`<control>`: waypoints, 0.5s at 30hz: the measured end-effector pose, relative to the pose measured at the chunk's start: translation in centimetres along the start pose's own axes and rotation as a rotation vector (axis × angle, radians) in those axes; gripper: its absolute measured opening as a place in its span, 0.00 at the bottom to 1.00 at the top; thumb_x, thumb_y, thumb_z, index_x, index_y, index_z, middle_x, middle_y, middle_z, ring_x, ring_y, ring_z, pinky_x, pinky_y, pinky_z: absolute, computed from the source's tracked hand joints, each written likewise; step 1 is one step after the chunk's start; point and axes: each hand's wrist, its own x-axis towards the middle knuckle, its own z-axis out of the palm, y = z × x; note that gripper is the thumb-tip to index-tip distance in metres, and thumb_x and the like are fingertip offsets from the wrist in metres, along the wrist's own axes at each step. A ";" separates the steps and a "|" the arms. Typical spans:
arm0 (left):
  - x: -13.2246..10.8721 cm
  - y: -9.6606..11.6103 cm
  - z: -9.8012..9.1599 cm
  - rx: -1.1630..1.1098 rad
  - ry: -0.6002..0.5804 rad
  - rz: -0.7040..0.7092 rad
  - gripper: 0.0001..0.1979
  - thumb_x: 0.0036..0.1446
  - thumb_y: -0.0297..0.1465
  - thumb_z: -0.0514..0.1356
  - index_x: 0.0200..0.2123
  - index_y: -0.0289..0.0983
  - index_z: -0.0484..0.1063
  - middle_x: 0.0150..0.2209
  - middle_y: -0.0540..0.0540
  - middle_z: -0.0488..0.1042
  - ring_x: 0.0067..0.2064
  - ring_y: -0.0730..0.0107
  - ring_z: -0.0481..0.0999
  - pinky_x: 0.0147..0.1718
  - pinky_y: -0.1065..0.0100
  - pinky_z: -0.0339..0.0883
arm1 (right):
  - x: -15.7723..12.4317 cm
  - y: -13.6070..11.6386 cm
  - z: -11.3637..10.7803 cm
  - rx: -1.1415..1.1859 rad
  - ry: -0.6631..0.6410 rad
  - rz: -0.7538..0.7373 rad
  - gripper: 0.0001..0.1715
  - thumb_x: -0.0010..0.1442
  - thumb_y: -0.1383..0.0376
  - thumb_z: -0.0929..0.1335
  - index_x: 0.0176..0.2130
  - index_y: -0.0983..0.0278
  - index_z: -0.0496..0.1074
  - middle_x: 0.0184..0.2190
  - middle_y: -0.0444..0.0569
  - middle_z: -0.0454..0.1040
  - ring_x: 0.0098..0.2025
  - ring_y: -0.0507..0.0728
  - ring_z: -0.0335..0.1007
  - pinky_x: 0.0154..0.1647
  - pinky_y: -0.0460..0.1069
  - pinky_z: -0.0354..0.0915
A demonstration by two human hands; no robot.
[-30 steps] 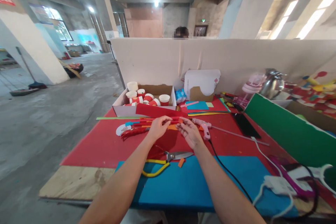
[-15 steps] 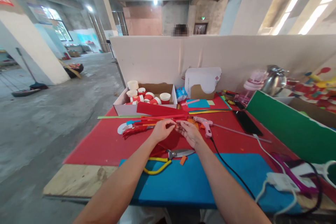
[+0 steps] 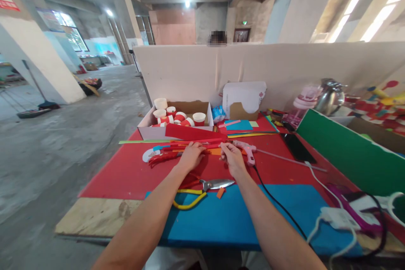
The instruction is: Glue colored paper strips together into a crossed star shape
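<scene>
My left hand (image 3: 191, 157) reaches down to the pile of strips and tools, fingers stretched and a little bent, touching or just above the pile. Close by my right hand (image 3: 233, 157), whose fingers are curled into a pinch, is the pink glue gun (image 3: 249, 154). Anything small within that pinch is hidden. Between the hands lies an orange strip (image 3: 215, 151). A red-handled tool (image 3: 163, 158) extends left from under my left hand. Nearer to me are scissors with yellow handles (image 3: 190, 207), beside a small orange piece (image 3: 220, 193).
Behind stands a box (image 3: 152, 133) of red and white paper cups. A black phone (image 3: 297, 147), a green board (image 3: 351, 156) and a steel jug (image 3: 330, 97) are on the right. The glue gun's black cord (image 3: 278, 204) crosses the blue sheet (image 3: 205, 230). A white partition (image 3: 268, 63) rises behind.
My hands were together, pinching at the middle; they have moved apart. The left has gone down and left onto the strips, and the right has turned, its fingers now curled. The orange strip shows between them.
</scene>
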 end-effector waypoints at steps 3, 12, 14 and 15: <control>0.0 0.0 -0.2 0.010 0.002 0.025 0.09 0.52 0.24 0.55 0.35 0.36 0.74 0.41 0.42 0.73 0.45 0.61 0.68 0.48 0.61 0.61 | 0.2 0.4 -0.1 -0.045 -0.013 0.039 0.21 0.37 0.52 0.74 0.24 0.64 0.69 0.16 0.37 0.64 0.17 0.45 0.59 0.18 0.42 0.61; 0.0 1.4 -0.9 -0.209 0.275 0.274 0.11 0.55 0.24 0.54 0.40 0.37 0.72 0.39 0.43 0.74 0.42 0.66 0.71 0.43 0.63 0.67 | -0.3 0.3 0.6 -0.039 -0.255 0.082 0.23 0.38 0.58 0.76 0.35 0.65 0.74 0.32 0.46 0.77 0.30 0.52 0.72 0.38 0.49 0.69; -0.1 1.6 -1.0 -0.230 0.286 0.280 0.12 0.55 0.24 0.55 0.43 0.37 0.71 0.40 0.43 0.73 0.44 0.66 0.71 0.45 0.63 0.67 | -0.4 0.2 0.6 -0.052 -0.263 0.066 0.21 0.38 0.57 0.76 0.33 0.65 0.74 0.29 0.45 0.77 0.28 0.51 0.72 0.37 0.49 0.69; -0.1 1.7 -1.1 -0.245 0.289 0.264 0.14 0.54 0.24 0.56 0.45 0.37 0.70 0.42 0.43 0.73 0.45 0.66 0.71 0.45 0.63 0.66 | -0.4 0.1 0.5 -0.060 -0.250 0.060 0.20 0.37 0.57 0.76 0.32 0.64 0.75 0.28 0.44 0.76 0.27 0.51 0.71 0.35 0.49 0.69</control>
